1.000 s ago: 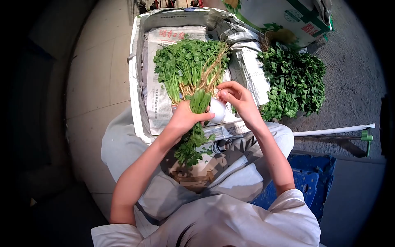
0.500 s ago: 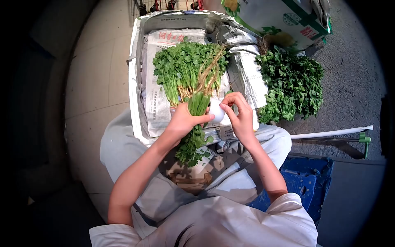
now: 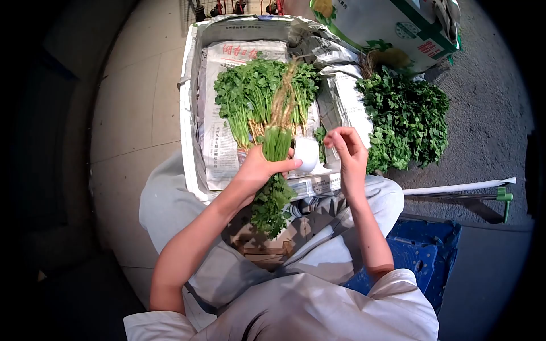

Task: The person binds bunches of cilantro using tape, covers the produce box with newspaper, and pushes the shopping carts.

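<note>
My left hand [image 3: 263, 168] is wrapped round a bunch of leafy greens [image 3: 277, 142], its pale roots up and its leaves hanging down. Beside the stems, at my left fingers, is a white roll-like object [image 3: 307, 154]. Right of it, my right hand [image 3: 348, 149] is raised with thumb and forefinger pinched; anything between them is too small to make out. Under and beyond the hands, a white box [image 3: 186, 122] lined with newspaper [image 3: 214, 150] holds more greens [image 3: 250, 91] laid side by side.
A dark green heap of leaves [image 3: 406, 122] lies on the ground right of the box. Behind it stands a printed carton [image 3: 392, 28]. A white pole [image 3: 460, 186] with a green end and a blue plastic piece [image 3: 409, 256] are at the right.
My right hand has moved right, away from the white object. The bunch in my left hand has turned more upright, its root ends shifting left.
</note>
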### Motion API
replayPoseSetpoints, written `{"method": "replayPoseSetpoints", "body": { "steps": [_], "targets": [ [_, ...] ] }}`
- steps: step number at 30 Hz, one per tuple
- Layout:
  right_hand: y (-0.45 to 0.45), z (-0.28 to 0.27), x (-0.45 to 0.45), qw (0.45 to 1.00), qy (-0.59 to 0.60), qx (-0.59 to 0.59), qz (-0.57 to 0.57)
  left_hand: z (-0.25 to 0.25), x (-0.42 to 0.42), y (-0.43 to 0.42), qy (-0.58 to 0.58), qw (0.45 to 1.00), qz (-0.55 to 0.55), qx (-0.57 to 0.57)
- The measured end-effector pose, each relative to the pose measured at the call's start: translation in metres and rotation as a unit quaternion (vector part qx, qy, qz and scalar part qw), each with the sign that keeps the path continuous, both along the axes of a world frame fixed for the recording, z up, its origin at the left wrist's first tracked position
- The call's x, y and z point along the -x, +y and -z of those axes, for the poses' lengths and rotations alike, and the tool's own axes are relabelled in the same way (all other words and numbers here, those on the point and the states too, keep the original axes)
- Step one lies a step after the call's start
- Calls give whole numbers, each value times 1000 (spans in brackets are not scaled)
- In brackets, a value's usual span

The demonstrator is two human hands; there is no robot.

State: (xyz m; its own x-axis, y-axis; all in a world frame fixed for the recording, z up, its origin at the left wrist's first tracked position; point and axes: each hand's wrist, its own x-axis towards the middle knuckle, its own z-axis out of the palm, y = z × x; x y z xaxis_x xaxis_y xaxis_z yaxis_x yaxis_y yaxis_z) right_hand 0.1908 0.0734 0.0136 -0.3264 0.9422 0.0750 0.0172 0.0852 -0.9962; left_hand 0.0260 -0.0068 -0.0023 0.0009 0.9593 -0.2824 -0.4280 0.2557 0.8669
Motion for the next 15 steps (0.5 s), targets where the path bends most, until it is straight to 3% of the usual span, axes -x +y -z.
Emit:
{"method": "replayPoseSetpoints", "body": {
  "steps": [6,8,10,15],
  "targets": [
    [-38,16,16,998,-32,40,-26,-4,-2,-1,-35,999,-22,-18],
    [-35,13,19,996,-7,78,-32,-3,-4,-2,-43,999,-11,-11],
    [-29,18,17,980,96,168,-49,-2,-4,-1,-41,999,-19,10],
    [-14,-9,-10,981,-78,132,-116,13,5,-1,-2,998,-13,62]
  ]
}}
